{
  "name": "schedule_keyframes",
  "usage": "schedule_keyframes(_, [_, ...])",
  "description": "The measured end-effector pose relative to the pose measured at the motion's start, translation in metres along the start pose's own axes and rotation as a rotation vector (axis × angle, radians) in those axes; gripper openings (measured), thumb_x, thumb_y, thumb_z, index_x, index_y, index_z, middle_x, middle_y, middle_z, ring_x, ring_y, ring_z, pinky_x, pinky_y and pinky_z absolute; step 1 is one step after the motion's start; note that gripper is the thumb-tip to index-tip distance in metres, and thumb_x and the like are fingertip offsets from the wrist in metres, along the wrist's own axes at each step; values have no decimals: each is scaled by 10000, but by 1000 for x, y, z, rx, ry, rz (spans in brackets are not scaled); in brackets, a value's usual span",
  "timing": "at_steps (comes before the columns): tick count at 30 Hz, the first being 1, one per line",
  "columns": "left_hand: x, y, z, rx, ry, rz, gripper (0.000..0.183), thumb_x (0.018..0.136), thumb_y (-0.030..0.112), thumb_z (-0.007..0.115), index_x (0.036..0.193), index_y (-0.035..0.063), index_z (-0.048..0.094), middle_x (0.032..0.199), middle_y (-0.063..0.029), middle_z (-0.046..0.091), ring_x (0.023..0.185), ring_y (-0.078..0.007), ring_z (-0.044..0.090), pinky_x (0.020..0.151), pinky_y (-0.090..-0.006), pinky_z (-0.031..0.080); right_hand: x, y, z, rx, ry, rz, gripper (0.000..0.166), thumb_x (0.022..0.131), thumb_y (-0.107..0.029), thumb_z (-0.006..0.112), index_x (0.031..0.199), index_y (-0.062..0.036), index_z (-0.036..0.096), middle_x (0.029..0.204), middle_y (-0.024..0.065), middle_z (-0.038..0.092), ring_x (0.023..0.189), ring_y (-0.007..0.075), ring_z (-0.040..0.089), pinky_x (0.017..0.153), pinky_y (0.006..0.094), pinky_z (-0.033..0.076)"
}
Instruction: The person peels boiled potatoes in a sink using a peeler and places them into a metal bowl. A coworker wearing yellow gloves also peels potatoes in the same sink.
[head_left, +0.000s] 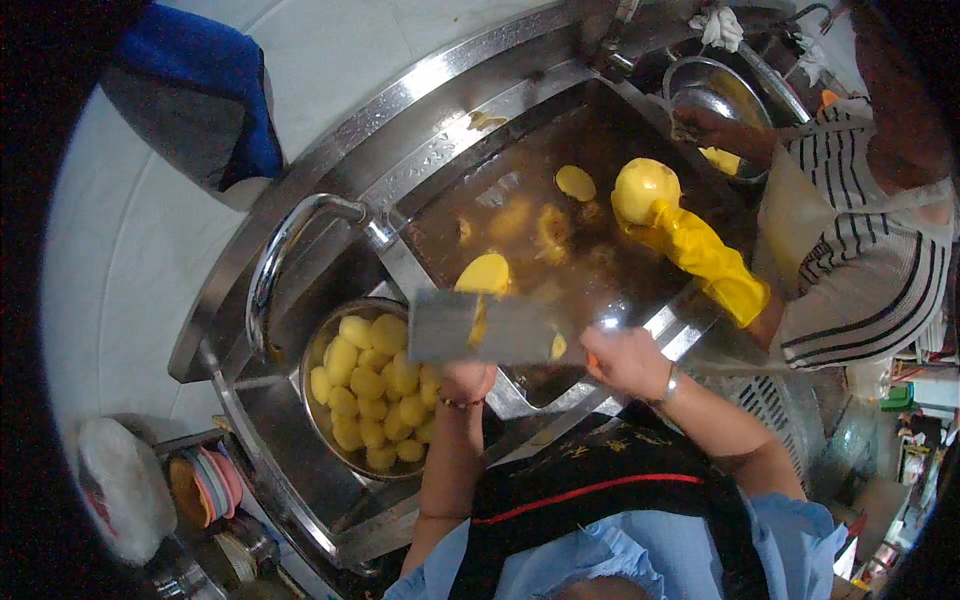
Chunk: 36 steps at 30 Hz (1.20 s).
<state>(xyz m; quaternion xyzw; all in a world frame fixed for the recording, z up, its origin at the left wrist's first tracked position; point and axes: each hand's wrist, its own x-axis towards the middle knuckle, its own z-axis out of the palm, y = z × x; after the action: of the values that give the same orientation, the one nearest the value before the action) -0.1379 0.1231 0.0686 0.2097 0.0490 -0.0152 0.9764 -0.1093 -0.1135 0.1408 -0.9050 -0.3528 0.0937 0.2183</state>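
Observation:
My right hand grips the handle of a wide cleaver, its blade blurred and lying across in front of my left hand. Much of my left hand is behind the blade. A peeled yellow potato with a flat cut face shows just past the blade's far edge, apparently held in that hand. Small yellow pieces cling to the blade. A round metal bowl full of peeled potatoes stands left of my left wrist. Beyond the blade, a sink basin holds murky brown water with a floating slice and several submerged pieces.
At the right, a person in a striped top holds a large peeled potato in a yellow glove; their other hand touches a metal bowl. A curved chrome faucet arches over the left basin. Colored bowls stand lower left.

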Motion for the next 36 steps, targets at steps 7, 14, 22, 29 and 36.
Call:
schedule_keyframes(7, [3,28,55,387,106,11,538,760,-93,517,1252,37,344,1211,-126,454,1125,-259,452,938,-432,393,7,47,16,492,63,491,280,816,-310,596,952,-83,504,576,113,527,491,257,549,458,353,439])
schedule_keyframes(14, [3,10,32,168,180,-110,452,822,17,499,1246,72,354,1209,-83,461,1117,-241,460,928,-392,393,66,18,-36,691,-45,387,500,750,-202,584,1199,-37,439,895,72,551,777,158,537,699,269,448])
schedule_keyframes(22, [-6,-32,-7,1259,206,-7,375,797,128,578,1148,33,485,1138,-93,517,1048,-188,501,886,-303,408,182,-16,-190,162,-98,194,509,722,-164,604,1187,9,488,876,94,612,703,137,580,644,266,478])
schedule_keyframes(29, [56,-37,-23,1070,421,160,367,798,164,558,1130,21,493,1098,-176,515,1017,-325,484,885,-383,392,162,-11,-173,481,182,66,475,755,-185,578,1184,4,501,1003,101,607,841,119,561,745,259,464])
schedule_keyframes(36, [138,-45,-111,1497,409,83,386,756,124,556,1121,21,482,1117,-206,502,1026,-364,465,887,-411,389,40,-10,-82,956,118,358,581,661,-70,627,1224,-21,487,1147,71,565,1019,138,528,897,282,396])
